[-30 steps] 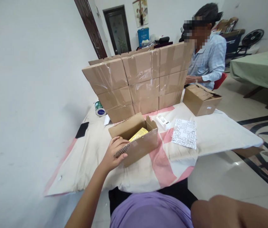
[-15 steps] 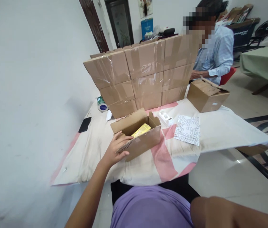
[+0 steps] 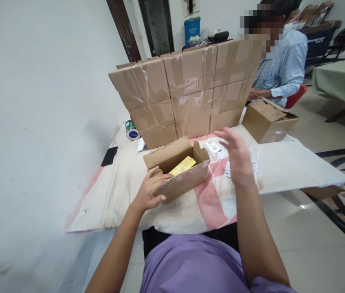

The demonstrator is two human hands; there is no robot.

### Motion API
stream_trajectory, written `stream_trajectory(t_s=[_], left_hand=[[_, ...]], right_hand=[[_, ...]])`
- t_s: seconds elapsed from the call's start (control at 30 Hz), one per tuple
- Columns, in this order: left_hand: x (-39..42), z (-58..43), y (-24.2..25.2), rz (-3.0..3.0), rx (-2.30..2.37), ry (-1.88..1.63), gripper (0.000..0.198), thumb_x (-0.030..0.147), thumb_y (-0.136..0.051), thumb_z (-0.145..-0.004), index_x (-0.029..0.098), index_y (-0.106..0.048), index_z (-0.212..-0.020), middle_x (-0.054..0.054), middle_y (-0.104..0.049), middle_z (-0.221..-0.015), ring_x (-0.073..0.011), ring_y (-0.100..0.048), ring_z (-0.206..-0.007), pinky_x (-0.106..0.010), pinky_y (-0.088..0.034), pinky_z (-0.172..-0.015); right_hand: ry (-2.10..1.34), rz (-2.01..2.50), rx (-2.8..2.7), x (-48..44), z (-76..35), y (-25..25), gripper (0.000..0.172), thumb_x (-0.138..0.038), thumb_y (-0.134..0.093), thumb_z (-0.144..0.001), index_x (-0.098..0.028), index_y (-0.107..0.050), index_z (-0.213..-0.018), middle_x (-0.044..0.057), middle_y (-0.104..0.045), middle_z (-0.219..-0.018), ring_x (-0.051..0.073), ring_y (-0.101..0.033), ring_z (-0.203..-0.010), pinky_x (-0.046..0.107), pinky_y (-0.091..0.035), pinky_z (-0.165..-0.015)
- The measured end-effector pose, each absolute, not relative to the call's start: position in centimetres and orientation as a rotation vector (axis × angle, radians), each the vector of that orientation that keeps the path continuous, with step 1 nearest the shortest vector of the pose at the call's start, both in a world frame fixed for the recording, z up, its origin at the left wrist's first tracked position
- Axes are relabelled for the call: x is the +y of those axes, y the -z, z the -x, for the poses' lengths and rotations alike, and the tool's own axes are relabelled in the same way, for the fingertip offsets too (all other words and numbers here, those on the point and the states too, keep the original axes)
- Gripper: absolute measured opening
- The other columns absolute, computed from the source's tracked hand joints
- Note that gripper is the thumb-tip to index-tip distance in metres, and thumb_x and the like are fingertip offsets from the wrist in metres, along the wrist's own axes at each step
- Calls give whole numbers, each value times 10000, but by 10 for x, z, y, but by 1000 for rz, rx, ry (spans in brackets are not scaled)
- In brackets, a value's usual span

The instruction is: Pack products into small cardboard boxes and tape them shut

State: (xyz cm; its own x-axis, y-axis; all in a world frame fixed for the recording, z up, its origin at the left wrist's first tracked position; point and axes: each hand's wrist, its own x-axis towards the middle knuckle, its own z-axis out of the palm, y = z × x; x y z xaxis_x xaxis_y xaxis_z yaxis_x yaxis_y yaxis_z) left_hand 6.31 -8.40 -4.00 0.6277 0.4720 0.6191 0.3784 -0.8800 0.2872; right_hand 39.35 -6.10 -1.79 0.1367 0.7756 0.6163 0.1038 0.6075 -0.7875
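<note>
My left hand (image 3: 150, 190) holds the near left rim of an open cardboard box (image 3: 187, 179), with the fingers over the edge and the thumb outside. Inside the box lies a yellow printed packet (image 3: 183, 166), tilted. My right hand (image 3: 236, 156), slightly blurred, is raised above the table with nothing in it and its fingers apart. Just left of it sits a white tape dispenser (image 3: 215, 150). Partly hidden behind my right hand and wrist is a white sheet with small outlined labels (image 3: 254, 162).
A wall of taped cardboard boxes (image 3: 190, 83) rises behind the open box. To the right stands another cardboard box (image 3: 268, 122), near a seated person (image 3: 291, 61). A dark phone-like object (image 3: 109, 156) and a green-and-white roll (image 3: 132, 131) lie at left on the cloth-covered table (image 3: 123, 195).
My right arm has swung up from the lower right, bringing the empty hand over the table beside the tape dispenser. My left hand stays on the box.
</note>
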Motion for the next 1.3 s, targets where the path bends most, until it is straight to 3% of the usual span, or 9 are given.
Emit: stream_trajectory(t_s=[0.13,0.3,0.37,0.57,0.67,0.83,1.07,1.17,1.3], left_hand=[[-86,-66,47,-2606,922,-1195,577,598,-298,-1062,248,-667,-1337,-127,-666,-1426,-324,-458,-1501,-598,-127,-1295],[-78,-66,61,-2096,1232,-1448,448,477,-442,-1026,278,-631,-1380,-39,-137,-1771,-342,10,-1644,-604,-20,-1306],[-69,-64,68,-1816,1222,-1491,544,401,-533,-959,297,-499,-1492,-46,-81,-1777,-329,-56,-1644,-567,-99,-1317],[-42,-61,75,-1502,1189,-1523,925,266,-581,-744,298,-240,-1603,-108,-469,-1532,-314,-466,-1440,-549,-345,-1237],[-33,-59,65,-1703,1327,-1390,699,254,-536,-807,272,-462,-1501,-92,-504,-1471,-291,-452,-1435,-518,-324,-1257],[-15,-50,49,-1987,1395,-1203,311,303,-497,-909,219,-703,-1127,-112,-574,-1354,-297,-538,-1352,-512,-439,-1182],[-35,-84,27,-2716,1566,-710,665,608,-587,-952,282,-509,-1526,-123,-576,-1537,-464,-327,-1532,-788,18,-1219],[-33,-116,28,-2826,1456,-712,885,702,-580,-923,209,-357,-1622,-172,-541,-1558,-449,-490,-1432,-706,-87,-1259],[-6,-127,29,-2827,1397,-764,735,614,-565,-973,277,-397,-1604,-105,-599,-1516,-422,-573,-1364,-673,-240,-1234]], right_hand=[[-945,746,-1430,-50,-364,48,646,-759,-392,-984,-278,-718,-1267,101,-752,-1224,329,-647,-1263,551,-476,-1134],[-800,900,-1378,-59,-338,76,403,-545,-628,-960,-258,-702,-1234,101,-676,-1328,305,-585,-1322,511,-425,-1185],[-716,985,-1350,-60,-337,77,450,-453,-625,-956,-272,-632,-1368,112,-588,-1445,289,-581,-1304,486,-481,-1128],[-727,1078,-1491,-42,-340,68,920,-306,-653,-817,-309,-262,-1650,95,-271,-1708,315,-408,-1471,514,-432,-1162],[-730,1012,-1487,-31,-336,63,840,-292,-623,-816,-282,-342,-1607,99,-403,-1632,302,-354,-1512,520,-317,-1245],[-610,921,-1436,-16,-336,66,362,-302,-614,-816,-264,-651,-1174,99,-633,-1302,308,-547,-1296,522,-422,-1147],[-428,875,-1515,-5,-334,79,287,-348,-551,-932,-295,-682,-1181,77,-671,-1350,329,-536,-1347,576,-403,-1172],[-531,892,-1565,4,-345,70,343,-384,-534,-972,-310,-654,-1285,55,-630,-1448,312,-530,-1388,537,-393,-1194],[-500,1110,-1225,27,-403,57,343,-469,-442,-1027,-269,-698,-1137,83,-638,-1402,301,-550,-1363,478,-470,-1103]])
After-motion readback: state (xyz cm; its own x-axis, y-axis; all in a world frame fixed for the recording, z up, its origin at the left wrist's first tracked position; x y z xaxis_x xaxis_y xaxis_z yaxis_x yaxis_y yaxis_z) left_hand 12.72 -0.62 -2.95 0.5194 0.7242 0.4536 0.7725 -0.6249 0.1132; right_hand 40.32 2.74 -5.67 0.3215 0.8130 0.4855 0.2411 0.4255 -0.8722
